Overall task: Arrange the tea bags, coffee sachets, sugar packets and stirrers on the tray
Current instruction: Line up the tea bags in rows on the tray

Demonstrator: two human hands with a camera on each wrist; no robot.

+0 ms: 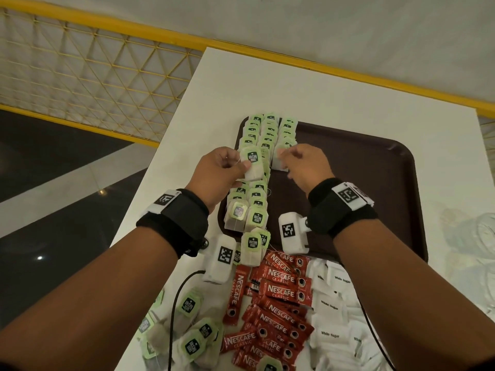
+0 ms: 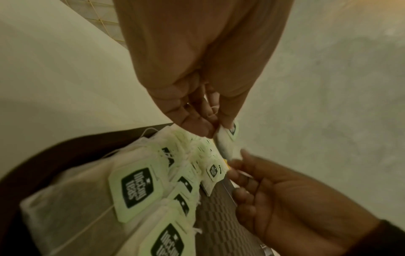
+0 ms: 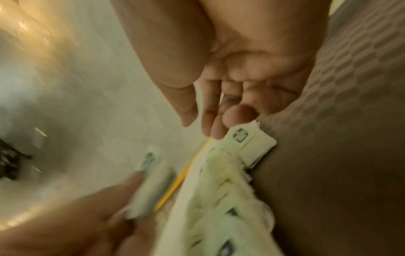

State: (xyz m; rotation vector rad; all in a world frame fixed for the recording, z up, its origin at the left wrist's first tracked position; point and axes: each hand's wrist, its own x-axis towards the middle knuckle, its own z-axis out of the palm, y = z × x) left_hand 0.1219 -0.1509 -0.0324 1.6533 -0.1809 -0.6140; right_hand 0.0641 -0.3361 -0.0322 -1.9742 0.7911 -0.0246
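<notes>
A dark brown tray [image 1: 375,183] lies on the white table [image 1: 267,84]. Three rows of green-tagged tea bags [image 1: 267,135] run along its left side. My left hand [image 1: 242,163] pinches one tea bag [image 1: 251,163] by thumb and fingers just above the middle row; the left wrist view shows the same tea bag [image 2: 225,136] hanging from the fingertips. My right hand [image 1: 284,159] rests its fingertips on the nearest bag of the right row [image 1: 280,163]. In the blurred right wrist view, the fingers [image 3: 210,124] touch that bag [image 3: 249,142], with the thumb held apart.
Near me on the table lie loose tea bags [image 1: 192,341], red coffee sachets [image 1: 278,303] and white sugar packets [image 1: 332,311]. Black cables [image 1: 174,317] cross them. The table's left edge drops to the floor beside a yellow railing [image 1: 107,22]. The tray's right half shows bare brown surface.
</notes>
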